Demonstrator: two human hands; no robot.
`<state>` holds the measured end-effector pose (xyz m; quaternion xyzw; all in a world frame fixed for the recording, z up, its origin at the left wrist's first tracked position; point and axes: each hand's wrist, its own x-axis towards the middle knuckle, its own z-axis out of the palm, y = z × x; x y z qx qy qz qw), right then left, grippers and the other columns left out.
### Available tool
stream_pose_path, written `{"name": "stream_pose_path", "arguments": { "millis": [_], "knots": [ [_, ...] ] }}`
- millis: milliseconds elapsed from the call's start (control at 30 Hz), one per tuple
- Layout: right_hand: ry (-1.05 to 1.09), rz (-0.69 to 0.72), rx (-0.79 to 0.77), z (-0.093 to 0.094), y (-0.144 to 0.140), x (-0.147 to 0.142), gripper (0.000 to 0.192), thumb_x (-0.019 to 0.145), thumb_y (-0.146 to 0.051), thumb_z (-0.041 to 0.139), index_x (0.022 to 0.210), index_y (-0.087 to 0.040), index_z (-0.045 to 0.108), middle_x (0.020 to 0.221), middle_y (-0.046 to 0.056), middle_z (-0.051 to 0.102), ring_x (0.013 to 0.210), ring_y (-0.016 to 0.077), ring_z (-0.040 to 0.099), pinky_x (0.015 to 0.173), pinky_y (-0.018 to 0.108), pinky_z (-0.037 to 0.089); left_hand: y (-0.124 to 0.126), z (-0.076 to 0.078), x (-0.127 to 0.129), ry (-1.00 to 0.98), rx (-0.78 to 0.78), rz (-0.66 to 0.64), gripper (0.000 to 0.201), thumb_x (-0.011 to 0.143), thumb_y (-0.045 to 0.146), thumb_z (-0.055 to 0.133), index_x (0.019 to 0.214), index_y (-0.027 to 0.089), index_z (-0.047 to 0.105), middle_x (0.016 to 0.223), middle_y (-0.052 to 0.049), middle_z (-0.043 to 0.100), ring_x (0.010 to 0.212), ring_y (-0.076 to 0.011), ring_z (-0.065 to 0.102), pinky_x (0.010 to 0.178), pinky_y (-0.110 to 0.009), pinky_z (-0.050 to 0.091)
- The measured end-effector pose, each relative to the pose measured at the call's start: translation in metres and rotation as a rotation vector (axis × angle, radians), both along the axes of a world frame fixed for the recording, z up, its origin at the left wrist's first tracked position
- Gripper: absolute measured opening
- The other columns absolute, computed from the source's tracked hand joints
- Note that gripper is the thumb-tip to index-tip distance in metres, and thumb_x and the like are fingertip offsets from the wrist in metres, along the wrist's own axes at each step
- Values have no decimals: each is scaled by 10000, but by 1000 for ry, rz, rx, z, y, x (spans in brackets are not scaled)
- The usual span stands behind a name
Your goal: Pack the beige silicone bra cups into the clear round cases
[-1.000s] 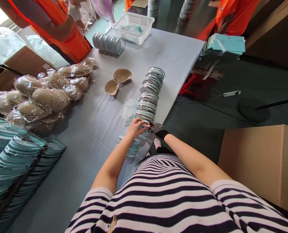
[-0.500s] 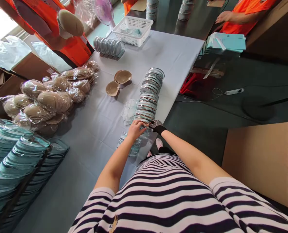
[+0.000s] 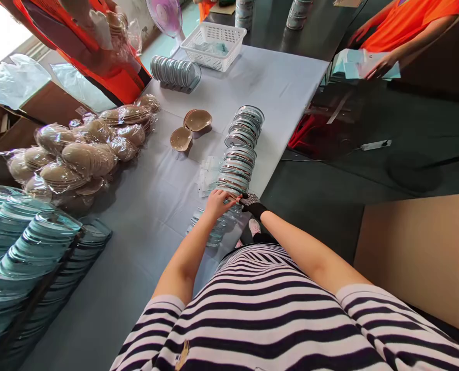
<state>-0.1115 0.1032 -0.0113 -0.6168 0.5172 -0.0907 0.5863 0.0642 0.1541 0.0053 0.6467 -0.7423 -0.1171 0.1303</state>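
Note:
At the near end of a row of clear, rounded plastic cases (image 3: 238, 164) on edge, my two hands meet. My left hand (image 3: 218, 203) is bare, its fingers curled in toward the right hand. My right hand (image 3: 249, 202) wears a dark patterned glove with fingertips exposed, and its fingers pinch close to the left ones. A small brownish edge shows between the fingertips; what it belongs to is hidden. More clear bluish cases (image 3: 215, 234) lie just below my hands. Small clear packets (image 3: 209, 175) rest left of the row.
Beige moulded cups (image 3: 197, 120) sit mid-table; bagged ones (image 3: 86, 159) pile at left. Tall stacks of clear bluish cases (image 3: 36, 247) stand front left. A white basket (image 3: 217, 63) and another row of cases (image 3: 173, 71) are farther back. A cardboard box (image 3: 411, 252) stands right. Co-workers wear orange.
My hands stay together at the row's near end with only slight finger movement. At the right, a co-worker's hand now reaches onto the pale blue stack; the co-worker at upper left has shifted.

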Motion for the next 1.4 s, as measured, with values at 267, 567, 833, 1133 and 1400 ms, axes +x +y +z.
{"name": "stream_pose_path", "arguments": {
  "millis": [267,567,833,1133,1400],
  "knots": [
    [182,184,-190,8,-12,0,127,870,-216,594,815,-127,666,868,56,676,820,143,521,717,232,387,-5,6,10,-87,20,-74,291,815,510,702,818,223,651,911,-71,647,965,-247,601,874,-369,478],
    [145,238,-185,9,-4,-6,223,902,-371,595,858,-167,672,878,32,705,806,147,585,699,220,401,1,5,11,-76,41,-110,280,904,480,597,1009,240,696,1047,-76,705,1058,-238,623,1001,-393,436],
    [140,69,-225,-1,13,1,131,851,-277,575,867,-200,679,886,11,719,847,169,644,739,249,471,2,10,11,-74,-21,-91,311,839,468,683,1035,228,656,1017,-80,683,1028,-261,617,1051,-441,388],
    [205,120,-686,-3,22,0,294,848,-256,606,1121,-157,650,1181,130,651,1136,271,555,1023,379,417,-3,2,14,43,-33,-241,244,913,409,582,1063,230,649,1121,-91,614,1186,-263,527,1082,-437,408],
    [272,259,-841,-5,16,8,475,878,-232,532,1338,-112,522,1270,186,605,1136,302,540,1001,430,435,-7,5,6,6,-29,-117,357,930,360,563,1264,240,600,1300,-104,553,1244,-266,496,1105,-435,397]
  ]
}}
